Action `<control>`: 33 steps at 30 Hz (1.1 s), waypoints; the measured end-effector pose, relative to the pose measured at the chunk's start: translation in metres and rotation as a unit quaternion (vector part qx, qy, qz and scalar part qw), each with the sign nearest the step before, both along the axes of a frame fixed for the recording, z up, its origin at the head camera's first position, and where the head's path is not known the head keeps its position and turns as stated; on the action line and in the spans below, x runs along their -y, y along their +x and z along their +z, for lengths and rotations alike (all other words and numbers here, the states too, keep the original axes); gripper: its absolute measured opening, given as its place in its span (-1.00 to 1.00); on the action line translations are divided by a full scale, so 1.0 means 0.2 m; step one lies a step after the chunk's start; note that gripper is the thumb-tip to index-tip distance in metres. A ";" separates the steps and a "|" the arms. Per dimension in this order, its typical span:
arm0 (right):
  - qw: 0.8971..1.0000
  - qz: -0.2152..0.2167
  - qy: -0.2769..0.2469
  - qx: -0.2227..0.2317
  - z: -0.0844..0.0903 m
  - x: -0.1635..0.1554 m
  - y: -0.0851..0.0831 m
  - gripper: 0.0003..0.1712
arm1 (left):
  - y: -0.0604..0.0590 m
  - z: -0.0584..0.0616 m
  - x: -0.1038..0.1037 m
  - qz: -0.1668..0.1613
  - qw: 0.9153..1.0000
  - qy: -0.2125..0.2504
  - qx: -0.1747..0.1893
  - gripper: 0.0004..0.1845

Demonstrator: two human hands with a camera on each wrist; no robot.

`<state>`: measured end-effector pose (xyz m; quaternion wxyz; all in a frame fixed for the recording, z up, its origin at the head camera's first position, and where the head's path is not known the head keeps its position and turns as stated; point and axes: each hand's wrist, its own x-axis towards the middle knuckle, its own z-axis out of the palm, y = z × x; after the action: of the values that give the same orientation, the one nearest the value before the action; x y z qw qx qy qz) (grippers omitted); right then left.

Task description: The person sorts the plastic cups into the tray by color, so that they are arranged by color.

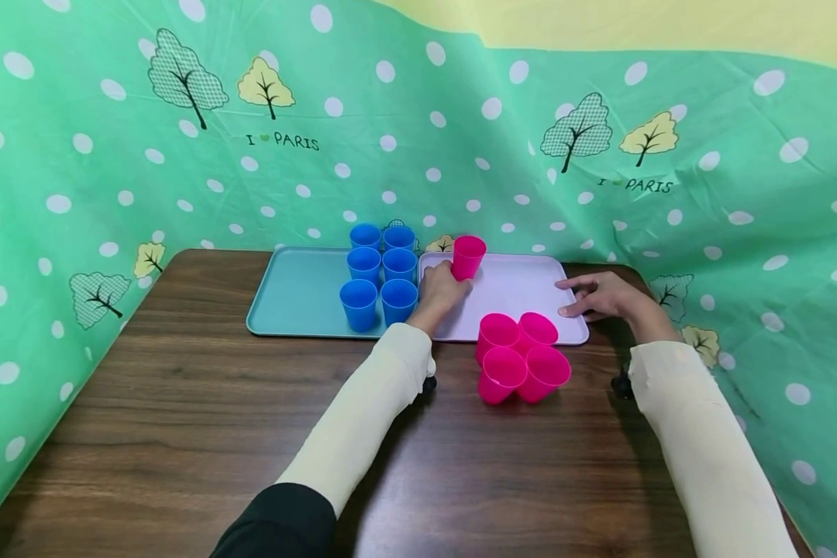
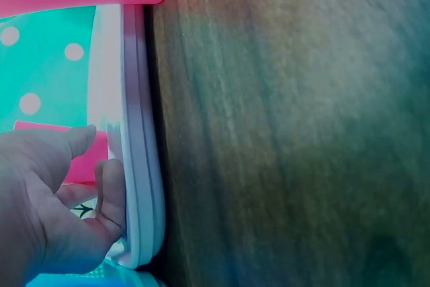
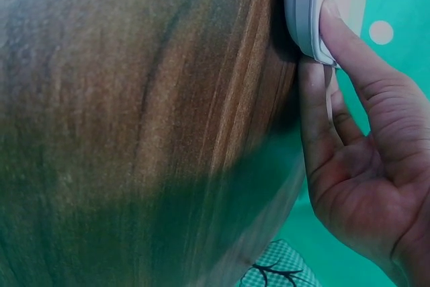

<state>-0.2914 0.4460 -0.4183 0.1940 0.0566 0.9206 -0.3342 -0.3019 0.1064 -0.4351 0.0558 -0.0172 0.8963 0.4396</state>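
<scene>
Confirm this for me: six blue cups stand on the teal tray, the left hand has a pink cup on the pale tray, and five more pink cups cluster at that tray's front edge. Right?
Not quite. The head view shows four pink cups clustered at the pale tray's front edge, not five. The rest holds: six blue cups on the teal tray, and the left hand at a pink cup on the pale tray.

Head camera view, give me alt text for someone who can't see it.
A person's left hand holds a pink cup upright on a pale pink tray, while the right hand rests on the tray's right edge. Four more pink cups cluster on the wooden table; six blue cups stand on a teal tray.
</scene>
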 end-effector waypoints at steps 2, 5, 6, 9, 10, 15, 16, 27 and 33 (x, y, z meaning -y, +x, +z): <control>1.000 0.001 -0.002 0.000 0.00 0.01 0.01 -0.02 | 0.00 0.00 0.00 -0.002 1.000 -0.002 0.003 -0.48; 1.000 0.001 -0.005 0.000 0.01 0.02 0.01 -0.03 | 0.00 0.01 0.00 -0.005 1.000 -0.006 0.004 -0.48; 1.000 0.001 -0.005 0.000 0.01 0.02 0.01 -0.03 | 0.00 0.01 0.01 -0.007 1.000 -0.007 0.005 -0.48; 1.000 0.003 -0.004 0.001 0.01 0.02 0.01 -0.03 | -0.01 0.00 0.01 -0.013 1.000 -0.012 0.007 -0.39; 1.000 0.004 -0.003 0.001 0.01 0.02 0.01 -0.03 | -0.01 0.00 0.01 -0.016 1.000 -0.013 0.009 -0.34; 1.000 0.005 0.000 0.004 0.01 0.02 0.01 -0.02 | -0.03 -0.02 0.02 -0.020 0.999 -0.005 0.029 -0.07; 1.000 0.005 0.000 0.004 0.01 0.01 0.01 -0.02 | -0.02 -0.02 0.02 -0.020 0.999 0.003 0.035 -0.03; 1.000 0.006 0.001 0.006 0.00 0.00 0.01 -0.02 | 0.08 0.04 0.02 -0.013 0.999 0.014 0.042 -0.01; 1.000 0.003 0.000 0.009 0.00 -0.01 0.00 -0.01 | 0.14 0.07 0.03 -0.017 0.998 0.021 0.049 0.00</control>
<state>-0.2910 0.4480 -0.4182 0.2034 0.0574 0.9190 -0.3328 -0.2748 0.1004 -0.4208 0.1074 -0.0220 0.8830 0.4563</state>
